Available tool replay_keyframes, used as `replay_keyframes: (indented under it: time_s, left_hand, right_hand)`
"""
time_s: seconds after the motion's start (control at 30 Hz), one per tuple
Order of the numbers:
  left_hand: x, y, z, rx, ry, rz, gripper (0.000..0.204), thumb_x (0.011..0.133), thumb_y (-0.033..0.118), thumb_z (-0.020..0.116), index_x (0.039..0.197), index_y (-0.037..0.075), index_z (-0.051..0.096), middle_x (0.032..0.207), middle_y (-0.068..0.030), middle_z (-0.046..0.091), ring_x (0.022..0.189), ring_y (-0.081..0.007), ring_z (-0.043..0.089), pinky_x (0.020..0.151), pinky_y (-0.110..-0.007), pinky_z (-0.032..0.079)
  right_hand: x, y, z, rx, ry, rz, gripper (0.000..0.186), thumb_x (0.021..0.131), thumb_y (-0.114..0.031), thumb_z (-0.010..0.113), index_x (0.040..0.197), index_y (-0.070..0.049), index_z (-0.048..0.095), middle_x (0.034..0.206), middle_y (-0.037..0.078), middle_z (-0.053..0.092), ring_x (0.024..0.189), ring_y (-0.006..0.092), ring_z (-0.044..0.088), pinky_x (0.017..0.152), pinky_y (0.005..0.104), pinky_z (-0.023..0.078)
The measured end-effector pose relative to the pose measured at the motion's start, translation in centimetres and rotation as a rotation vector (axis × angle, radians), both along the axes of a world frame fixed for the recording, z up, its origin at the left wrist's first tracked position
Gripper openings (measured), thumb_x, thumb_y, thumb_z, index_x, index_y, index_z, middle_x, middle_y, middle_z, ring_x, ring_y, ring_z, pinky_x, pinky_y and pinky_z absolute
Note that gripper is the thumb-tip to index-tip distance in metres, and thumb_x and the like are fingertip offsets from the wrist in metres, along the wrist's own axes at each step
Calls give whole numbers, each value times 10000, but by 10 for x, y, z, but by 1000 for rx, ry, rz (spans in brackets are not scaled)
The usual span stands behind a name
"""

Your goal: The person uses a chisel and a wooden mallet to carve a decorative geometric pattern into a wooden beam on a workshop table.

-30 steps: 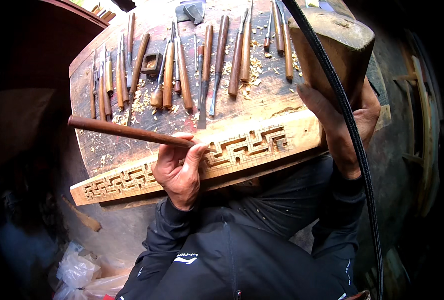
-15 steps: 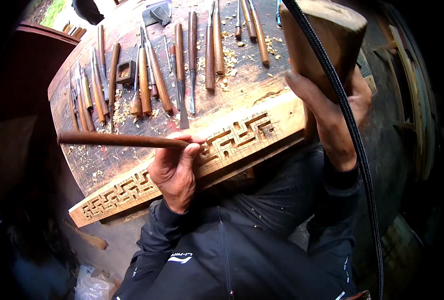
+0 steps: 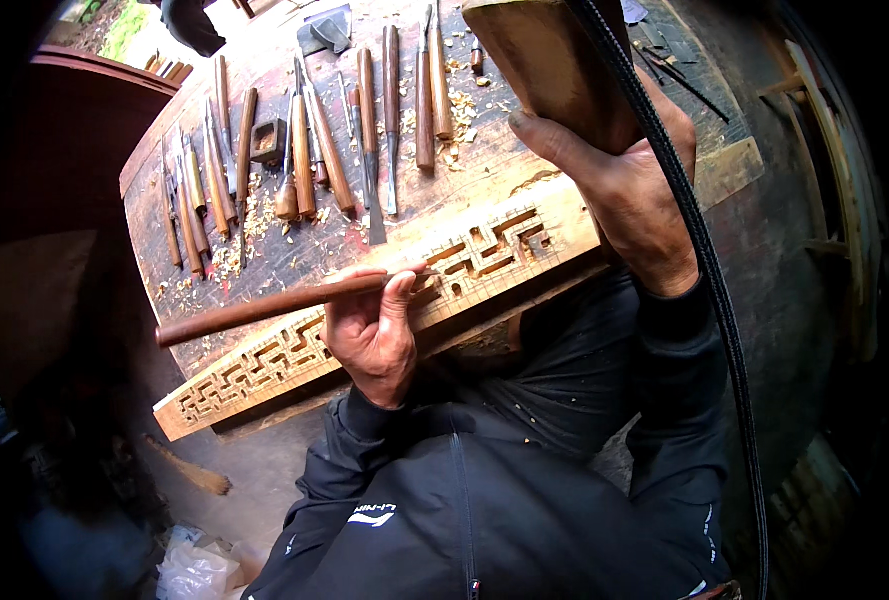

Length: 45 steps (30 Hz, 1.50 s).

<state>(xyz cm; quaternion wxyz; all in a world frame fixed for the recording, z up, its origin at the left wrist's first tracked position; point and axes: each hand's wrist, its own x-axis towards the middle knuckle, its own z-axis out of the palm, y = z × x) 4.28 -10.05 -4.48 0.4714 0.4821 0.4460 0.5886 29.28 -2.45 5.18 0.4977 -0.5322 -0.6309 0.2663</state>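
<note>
My left hand (image 3: pixel 373 335) is closed round a chisel (image 3: pixel 265 312) near its blade end. The chisel's long dark handle slants down to the left, and its tip is hidden by my fingers. Under that hand lies a long pale wooden board (image 3: pixel 575 215), carved with a gridded, maze-like pattern of slots on the left and right parts. My right hand (image 3: pixel 640 190) grips a thick, block-shaped wooden mallet (image 3: pixel 555 70), raised over the board's right end. A black braided cord (image 3: pixel 700 230) hangs in front of the mallet and that hand.
Several wooden-handled carving tools (image 3: pixel 393 100) lie across the round worktable (image 3: pixel 485 190) beyond the board, among wood shavings. A small dark square box (image 3: pixel 269 141) sits between them. A brush (image 3: pixel 190 468) and a clear plastic bag (image 3: pixel 200 568) are on the floor at left.
The chisel's handle end has swung down, and its shaft now tilts more. The mallet and my right hand have moved left and upward in view, uncovering thin dark rods on the table.
</note>
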Motion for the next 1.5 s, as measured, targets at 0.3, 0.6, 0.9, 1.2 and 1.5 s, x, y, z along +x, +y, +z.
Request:
replay_keyframes:
  time_s: [0.3, 0.6, 0.9, 1.2, 1.5]
  left_hand:
    - [-7, 0, -4, 35, 168, -74, 198, 1066, -29, 641, 1217, -27, 514, 1126, -196, 779, 1083, -228, 754, 1022, -339, 566]
    - [-6, 0, -6, 73, 224, -65, 190, 1069, -17, 642, 1213, -22, 518, 1107, -193, 787, 1072, -230, 750, 1022, -348, 566]
    - [-5, 1, -3, 52, 221, -84, 209, 1066, -31, 637, 1236, -26, 516, 1080, -190, 776, 1049, -238, 753, 997, -369, 582]
    - [4, 14, 8, 217, 550, -61, 207, 989, 23, 780, 1119, -4, 622, 926, -116, 773, 835, -183, 760, 788, -290, 582]
    - [2, 20, 17, 201, 772, -166, 184, 1036, -66, 651, 1198, -16, 580, 948, -150, 785, 950, -200, 806, 831, -316, 615]
  right_hand:
    - [2, 1, 5, -7, -33, 22, 518, 889, -146, 892, 1337, 3, 681, 1235, 159, 778, 1111, 258, 771, 1020, 384, 611]
    - [3, 2, 0, 20, -48, 17, 550, 878, -138, 900, 1360, 2, 676, 1247, 178, 771, 1133, 279, 768, 1017, 382, 615]
    - [-1, 1, 4, 10, -55, 15, 532, 876, -148, 904, 1341, -5, 691, 1197, 169, 787, 1079, 259, 781, 975, 378, 624]
    - [-4, 10, 1, 398, -103, 39, 390, 844, -75, 787, 1233, -51, 769, 847, 126, 737, 727, 236, 748, 672, 381, 606]
    - [-20, 16, 82, 672, -589, 24, 388, 851, -92, 740, 1235, -54, 781, 744, 125, 733, 594, 232, 726, 554, 379, 585]
